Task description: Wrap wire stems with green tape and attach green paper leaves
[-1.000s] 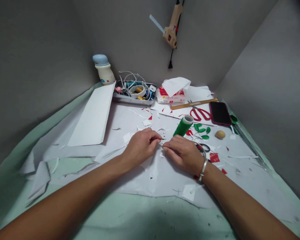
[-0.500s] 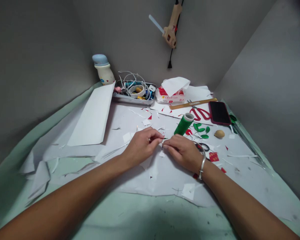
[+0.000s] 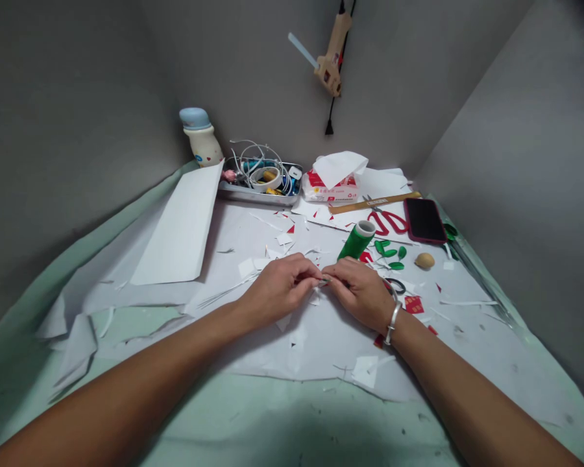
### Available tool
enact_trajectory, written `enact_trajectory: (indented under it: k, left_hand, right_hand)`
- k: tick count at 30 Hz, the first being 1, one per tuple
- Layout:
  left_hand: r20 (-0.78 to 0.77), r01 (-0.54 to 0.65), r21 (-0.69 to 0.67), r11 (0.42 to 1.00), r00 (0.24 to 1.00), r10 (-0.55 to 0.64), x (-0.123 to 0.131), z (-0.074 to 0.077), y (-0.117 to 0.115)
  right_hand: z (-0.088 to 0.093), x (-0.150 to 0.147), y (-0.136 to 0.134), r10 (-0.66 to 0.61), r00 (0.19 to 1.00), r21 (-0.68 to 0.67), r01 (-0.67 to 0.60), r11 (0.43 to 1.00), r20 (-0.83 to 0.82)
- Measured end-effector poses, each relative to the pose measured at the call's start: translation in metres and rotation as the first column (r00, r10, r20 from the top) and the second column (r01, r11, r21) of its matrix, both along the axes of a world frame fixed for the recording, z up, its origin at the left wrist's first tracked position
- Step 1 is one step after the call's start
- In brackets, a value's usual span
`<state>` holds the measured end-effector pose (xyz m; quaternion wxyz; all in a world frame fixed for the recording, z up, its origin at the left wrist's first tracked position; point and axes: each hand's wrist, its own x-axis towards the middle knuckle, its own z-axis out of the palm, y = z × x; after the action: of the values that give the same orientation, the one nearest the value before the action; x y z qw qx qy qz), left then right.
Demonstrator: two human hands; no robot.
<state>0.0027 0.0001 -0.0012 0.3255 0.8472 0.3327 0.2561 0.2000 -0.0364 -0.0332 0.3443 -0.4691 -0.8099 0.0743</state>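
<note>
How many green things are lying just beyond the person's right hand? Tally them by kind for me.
Green spool: 1
Green leaf-shaped cutouts: 4
Total: 5

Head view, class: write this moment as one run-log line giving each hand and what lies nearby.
left hand: pinching tiny scrap | right hand: pinching same scrap | nearby: green spool, white paper sheet

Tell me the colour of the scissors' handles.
Red, seen best in the head view, on the scissors' handles.
</note>
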Motion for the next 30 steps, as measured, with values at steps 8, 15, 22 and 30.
enact_trajectory:
  k: [8, 15, 22, 30]
  left_hand:
    - [-0.054, -0.163, 0.053, 0.985, 0.985, 0.166, -0.001, -0.003, 0.0034]
    - [-0.094, 0.058, 0.05, 0.997, 0.994, -0.053, 0.0009, -0.0027, -0.0013]
    - [0.047, -0.126, -0.044, 0.991, 0.991, 0.128, -0.0002, 0.0002, 0.0031]
    - [-0.148, -0.022, 0.089, 0.996, 0.988, 0.035, 0.0002, -0.0042, -0.0005]
  right_hand:
    - [0.004, -0.0053, -0.0076, 0.084, 0.995, 0.032, -0.085, 0.996, 0.049]
    - [0.0038, -0.0007, -0.0006, -0.006, 0.999, 0.046, 0.008, 0.999, -0.046]
    - [0.0003, -0.0031, -0.0032, 0.06, 0.997, -0.019, -0.059, 0.998, 0.04]
    - [0.0057, -0.0037, -0.0047, 0.05, 0.999, 0.063, -0.051, 0.997, 0.009]
